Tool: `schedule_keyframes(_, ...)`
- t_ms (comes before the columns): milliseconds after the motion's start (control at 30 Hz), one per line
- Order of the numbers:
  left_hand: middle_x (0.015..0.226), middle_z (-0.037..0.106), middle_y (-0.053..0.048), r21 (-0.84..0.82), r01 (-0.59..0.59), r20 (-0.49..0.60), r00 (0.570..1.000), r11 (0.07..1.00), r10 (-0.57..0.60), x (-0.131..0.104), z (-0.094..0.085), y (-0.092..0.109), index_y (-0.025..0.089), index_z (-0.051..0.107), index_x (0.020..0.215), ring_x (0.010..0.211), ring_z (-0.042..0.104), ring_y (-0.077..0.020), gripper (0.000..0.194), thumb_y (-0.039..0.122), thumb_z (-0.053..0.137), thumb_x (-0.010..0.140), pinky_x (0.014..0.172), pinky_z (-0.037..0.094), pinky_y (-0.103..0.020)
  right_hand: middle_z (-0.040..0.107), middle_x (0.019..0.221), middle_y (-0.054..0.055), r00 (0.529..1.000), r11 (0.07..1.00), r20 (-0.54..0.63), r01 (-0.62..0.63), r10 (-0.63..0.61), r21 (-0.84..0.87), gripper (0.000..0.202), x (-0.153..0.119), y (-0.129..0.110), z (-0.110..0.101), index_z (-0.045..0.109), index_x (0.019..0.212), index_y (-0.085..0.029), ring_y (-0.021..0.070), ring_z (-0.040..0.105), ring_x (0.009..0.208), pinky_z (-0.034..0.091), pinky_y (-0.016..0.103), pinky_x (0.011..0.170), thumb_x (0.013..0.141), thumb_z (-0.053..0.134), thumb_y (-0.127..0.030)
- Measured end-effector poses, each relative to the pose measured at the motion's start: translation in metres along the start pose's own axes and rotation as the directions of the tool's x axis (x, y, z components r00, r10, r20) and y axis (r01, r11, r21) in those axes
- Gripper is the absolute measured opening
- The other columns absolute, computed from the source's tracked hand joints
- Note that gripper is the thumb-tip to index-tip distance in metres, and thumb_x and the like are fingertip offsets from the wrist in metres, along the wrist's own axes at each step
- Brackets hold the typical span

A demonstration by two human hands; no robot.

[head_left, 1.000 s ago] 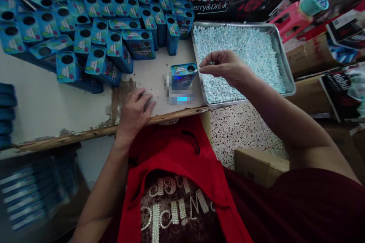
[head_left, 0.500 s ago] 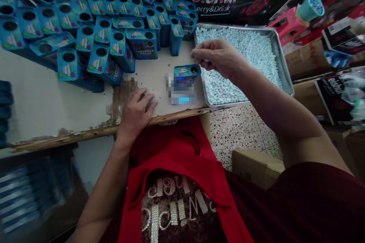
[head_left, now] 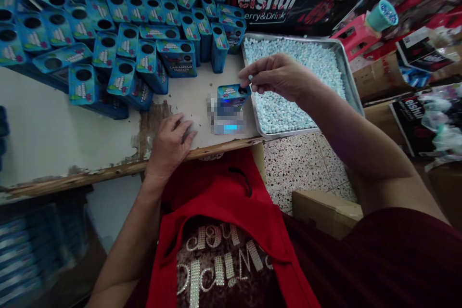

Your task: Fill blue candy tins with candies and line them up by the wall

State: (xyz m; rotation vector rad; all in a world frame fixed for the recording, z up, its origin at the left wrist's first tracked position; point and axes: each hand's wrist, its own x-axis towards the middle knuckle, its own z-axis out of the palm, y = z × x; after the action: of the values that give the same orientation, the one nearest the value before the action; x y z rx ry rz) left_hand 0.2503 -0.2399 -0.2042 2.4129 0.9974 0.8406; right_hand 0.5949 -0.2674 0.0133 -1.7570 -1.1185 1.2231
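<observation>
My right hand (head_left: 276, 76) is just above the right side of a blue tin (head_left: 231, 95), its fingers pinching a small pale candy (head_left: 250, 78). The tin stands on a small device with a lit blue display (head_left: 230, 127), partly blurred out. To the right, under my right forearm, lies a metal tray (head_left: 355, 91) full of pale blue and white candies (head_left: 288, 110). My left hand (head_left: 171, 142) rests on the table's front edge, fingers bent and apart, holding nothing.
Many blue tins with round dark openings (head_left: 126, 77) crowd the back and left of the table (head_left: 72, 139). A black printed carton (head_left: 299, 14) stands behind the tray. A teal cup (head_left: 382, 15) sits on a pink stool (head_left: 355, 36) at the right.
My right hand has shifted slightly, its fingers now nearer the tin's opening, and a candy shows between them. The whole view has moved a little; my left hand stays on the table edge.
</observation>
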Motion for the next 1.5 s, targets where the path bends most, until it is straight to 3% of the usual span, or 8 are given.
schedule_keyframes(400, 0.156, 0.077, -0.015, -0.042, 0.033, 0.015, 0.999, 0.999, -0.032, 0.000, 0.003, 0.001, 0.028, 0.078, 0.137, 0.149, 0.074, -0.0401, 0.023, 0.041, 0.068, 0.121, 0.132, 0.064, -0.062, 0.077, 0.083, -0.001, 0.987, 0.986, -0.104, 0.112, -0.125, -0.123, 0.015, -0.018, 0.013, 0.018, 0.090, 0.108, -0.028, 0.0205, 0.074, 0.087, 0.062, 0.032, 0.075, 0.096, 0.094, -0.020)
schedule_keyframes(600, 0.153, 0.079, -0.016, -0.045, 0.039, 0.006, 0.999, 0.998, -0.039, 0.002, 0.002, 0.001, 0.031, 0.081, 0.135, 0.148, 0.075, -0.0406, 0.021, 0.038, 0.072, 0.117, 0.133, 0.064, -0.064, 0.087, 0.106, 0.003, 0.983, 0.995, -0.158, 0.089, -0.095, -0.045, 0.021, -0.021, 0.014, 0.022, 0.086, 0.111, -0.031, 0.0227, 0.078, 0.094, 0.064, 0.035, 0.073, 0.094, 0.098, -0.031)
schedule_keyframes(733, 0.154, 0.078, -0.016, -0.060, 0.049, 0.027, 0.999, 0.997, -0.047, 0.003, 0.000, 0.000, 0.031, 0.081, 0.135, 0.150, 0.074, -0.0408, 0.021, 0.037, 0.071, 0.117, 0.134, 0.064, -0.065, 0.086, 0.102, 0.001, 0.966, 0.992, -0.236, 0.119, -0.109, 0.029, 0.023, -0.011, 0.017, 0.008, 0.081, 0.105, -0.033, 0.0208, 0.076, 0.087, 0.060, 0.033, 0.067, 0.092, 0.099, -0.030)
schedule_keyframes(867, 0.155, 0.079, -0.017, 0.004, 0.017, 0.019, 1.000, 1.000, -0.017, 0.003, 0.000, -0.004, 0.030, 0.082, 0.134, 0.147, 0.076, -0.0393, 0.021, 0.039, 0.070, 0.119, 0.132, 0.065, -0.061, 0.079, 0.087, -0.001, 0.930, 0.990, -0.353, 0.133, -0.105, 0.055, 0.024, 0.019, 0.052, -0.026, 0.073, 0.094, -0.031, 0.0185, 0.071, 0.080, 0.055, 0.031, 0.068, 0.090, 0.094, -0.019)
schedule_keyframes(1000, 0.151, 0.082, -0.020, 0.083, -0.042, -0.003, 0.999, 0.996, 0.043, 0.004, 0.000, -0.006, 0.023, 0.084, 0.133, 0.143, 0.079, -0.0401, 0.029, 0.044, 0.068, 0.120, 0.128, 0.066, -0.062, 0.080, 0.091, 0.002, 0.822, 0.979, -0.537, 0.119, -0.190, -0.164, 0.024, 0.046, 0.105, -0.051, 0.072, 0.085, -0.030, 0.0213, 0.075, 0.091, 0.063, 0.036, 0.092, 0.094, 0.071, -0.007)
schedule_keyframes(1100, 0.149, 0.083, -0.020, 0.119, -0.025, -0.001, 1.000, 0.993, 0.025, 0.005, -0.002, -0.004, 0.023, 0.085, 0.134, 0.141, 0.079, -0.0394, 0.032, 0.044, 0.066, 0.119, 0.128, 0.066, -0.061, 0.087, 0.109, 0.006, 0.777, 0.917, -0.544, 0.105, -0.317, -0.384, 0.034, 0.054, 0.133, -0.057, 0.077, 0.088, -0.031, 0.0272, 0.081, 0.117, 0.059, 0.043, 0.121, 0.098, 0.060, -0.004)
schedule_keyframes(1367, 0.147, 0.084, -0.019, 0.188, -0.014, -0.014, 1.000, 0.982, 0.017, 0.005, -0.021, 0.011, 0.027, 0.086, 0.135, 0.140, 0.079, -0.0386, 0.032, 0.048, 0.067, 0.121, 0.133, 0.061, -0.064, 0.090, 0.134, 0.016, 0.788, 0.824, -0.482, 0.054, -0.382, -0.564, 0.026, 0.056, 0.158, -0.069, 0.089, 0.119, -0.024, 0.0375, 0.081, 0.133, 0.055, 0.055, 0.131, 0.109, 0.066, -0.016)
schedule_keyframes(1500, 0.164, 0.078, -0.017, 0.221, -0.096, -0.085, 0.989, 0.971, 0.117, 0.049, -0.025, 0.037, 0.029, 0.079, 0.154, 0.160, 0.070, -0.0407, 0.041, 0.052, 0.072, 0.121, 0.145, 0.048, -0.068, 0.086, 0.141, 0.022, 0.825, 0.697, -0.396, -0.003, -0.404, -0.717, 0.035, 0.059, 0.168, -0.068, 0.089, 0.136, -0.019, 0.0455, 0.075, 0.141, 0.049, 0.066, 0.136, 0.108, 0.069, -0.028)
